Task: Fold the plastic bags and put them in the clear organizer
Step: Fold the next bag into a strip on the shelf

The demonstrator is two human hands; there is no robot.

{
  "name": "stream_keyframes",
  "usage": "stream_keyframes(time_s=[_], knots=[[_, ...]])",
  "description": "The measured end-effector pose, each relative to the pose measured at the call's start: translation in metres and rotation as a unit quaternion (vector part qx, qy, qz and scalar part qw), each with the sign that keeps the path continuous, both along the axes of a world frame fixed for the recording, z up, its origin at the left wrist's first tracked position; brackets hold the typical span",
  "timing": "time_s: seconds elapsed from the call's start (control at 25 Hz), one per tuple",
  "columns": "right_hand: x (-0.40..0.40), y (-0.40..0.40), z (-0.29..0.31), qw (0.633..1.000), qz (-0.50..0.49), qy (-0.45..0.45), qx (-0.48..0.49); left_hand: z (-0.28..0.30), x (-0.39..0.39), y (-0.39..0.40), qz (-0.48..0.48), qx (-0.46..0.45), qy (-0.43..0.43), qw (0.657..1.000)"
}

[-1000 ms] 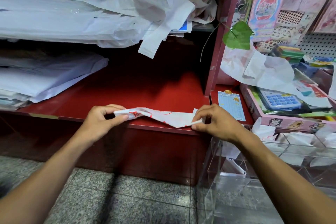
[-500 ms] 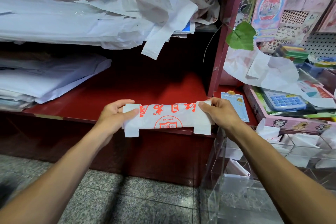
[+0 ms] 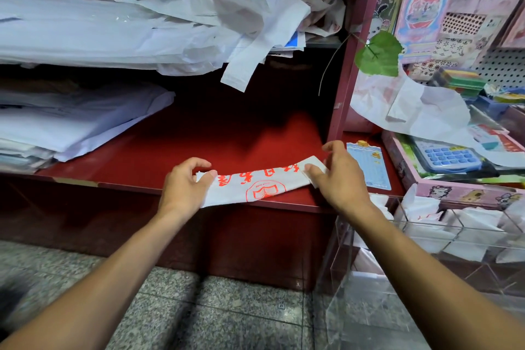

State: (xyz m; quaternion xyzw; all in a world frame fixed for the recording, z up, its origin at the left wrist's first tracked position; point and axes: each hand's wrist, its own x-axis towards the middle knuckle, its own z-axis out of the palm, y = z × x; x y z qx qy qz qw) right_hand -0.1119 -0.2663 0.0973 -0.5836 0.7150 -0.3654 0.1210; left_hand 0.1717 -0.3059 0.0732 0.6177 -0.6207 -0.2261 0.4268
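Fingers first: your left hand (image 3: 184, 185) pinches the left end of the folded plastic bag (image 3: 255, 186), thumb on top, fingers curled under. Your right hand (image 3: 339, 179) pinches the right end, thumb on the top face and the fingers curled over the far edge.

Change since half a second ago: the strip was held up facing you with both handle tabs hanging below it. Now it lies nearly flat along the front edge of the red shelf (image 3: 227, 139), tabs no longer showing, red print up. A second ago it was a slack, twisted band. Judgement: one lengthwise fold is set and the strip is laid down for the next fold, probably end to end; nothing goes into storage yet.

Left of the hands, flat white stacks (image 3: 71, 122) sit on the shelf; above, a loose heap of unfolded bags (image 3: 241, 17) waits, so plenty of work remains.

Far right, the clear organizer (image 3: 426, 239) stands on the floor beside your right forearm. Its upper compartments hold folded white bags (image 3: 468, 224); the lower front section looks mostly bare, though glare makes that hard to tell.
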Motion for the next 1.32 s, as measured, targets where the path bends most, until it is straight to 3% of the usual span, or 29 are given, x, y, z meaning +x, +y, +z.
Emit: stream_keyframes(time_s=[0.12, 0.2, 0.36, 0.6, 0.68, 0.76, 0.84, 0.88, 0.96, 1.04, 1.12, 1.32], knots=[[0.009, 0.004, 0.004, 0.979, 0.005, 0.191, -0.074, 0.001, -0.003, -0.002, 0.08, -0.016, 0.041, 0.996], [0.016, 0.007, 0.005, 0.974, 0.076, 0.207, -0.061, 0.002, -0.008, 0.0, 0.114, 0.007, 0.081, 0.99], [0.03, 0.018, -0.004, 0.937, 0.229, 0.263, 0.005, 0.015, -0.035, 0.014, 0.074, 0.12, 0.19, 0.972], [0.053, 0.028, -0.023, 0.908, 0.259, 0.326, -0.04, 0.036, -0.073, 0.048, -0.005, 0.262, 0.301, 0.917], [0.05, 0.027, -0.026, 0.922, 0.236, 0.305, -0.045, 0.042, -0.076, 0.056, -0.087, 0.301, 0.266, 0.912], [0.041, 0.026, -0.025, 0.938, 0.225, 0.261, -0.043, 0.044, -0.07, 0.053, -0.15, 0.266, 0.135, 0.943], [0.032, 0.025, -0.026, 0.949, 0.229, 0.211, -0.045, 0.038, -0.054, 0.042, -0.144, 0.101, -0.028, 0.984], [0.029, 0.024, -0.026, 0.952, 0.234, 0.191, -0.045, 0.035, -0.045, 0.038, -0.159, 0.009, -0.095, 0.983], [0.028, 0.023, -0.026, 0.955, 0.245, 0.159, -0.042, 0.023, -0.033, 0.035, -0.268, -0.074, -0.207, 0.938], [0.027, 0.022, -0.025, 0.956, 0.26, 0.13, -0.039, 0.006, -0.035, 0.034, -0.324, -0.069, -0.276, 0.902], [0.026, 0.023, -0.024, 0.958, 0.266, 0.101, -0.036, -0.005, -0.041, 0.033, -0.306, -0.095, -0.268, 0.909], [0.024, 0.026, -0.018, 0.978, 0.206, -0.004, -0.035, 0.002, -0.049, 0.032, -0.251, -0.074, -0.098, 0.96]])
